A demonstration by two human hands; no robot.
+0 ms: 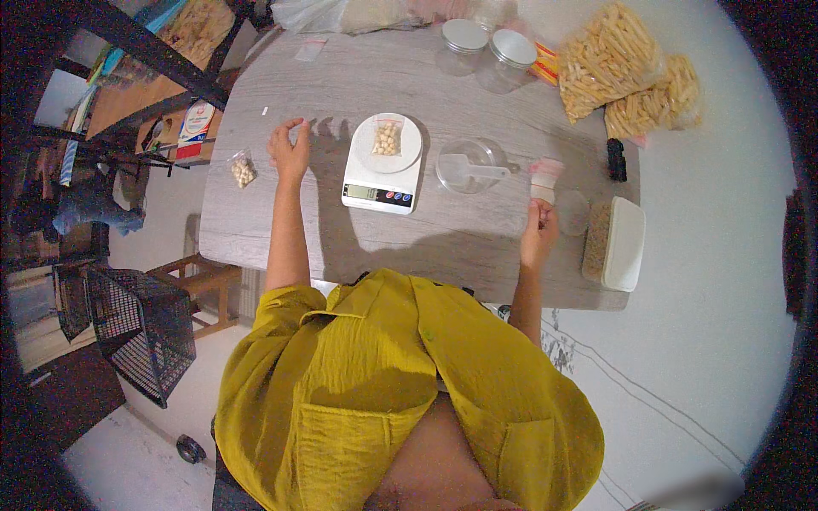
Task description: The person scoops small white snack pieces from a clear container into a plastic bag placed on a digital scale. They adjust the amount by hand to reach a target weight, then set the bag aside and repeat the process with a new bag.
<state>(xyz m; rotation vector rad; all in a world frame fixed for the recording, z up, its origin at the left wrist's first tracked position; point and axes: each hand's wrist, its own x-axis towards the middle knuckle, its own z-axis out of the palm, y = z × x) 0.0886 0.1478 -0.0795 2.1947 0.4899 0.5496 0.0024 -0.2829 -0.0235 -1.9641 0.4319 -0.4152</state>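
Note:
A white digital kitchen scale (pixel 383 185) stands in the middle of the table, and on its round plate lies a small zip bag of pale round pieces (pixel 387 138). Left of the scale, my left hand (pixel 291 150) is over the table with fingers apart, nothing in it. A second filled zip bag (pixel 243 171) lies just left of that hand. My right hand (pixel 540 233) pinches the lower end of a small stack of empty zip bags (pixel 545 180). Between scale and right hand sits a round clear container (pixel 457 185) with a translucent scoop (pixel 479 170) in it.
Two clear jars with silver lids (pixel 464 36) and big bags of stick-shaped snacks (pixel 610 61) are at the back. A white-lidded tub (pixel 624 244) and a black object (pixel 617 160) lie at the right. A black plastic crate (pixel 140 332) stands left of the wooden table (pixel 255 246).

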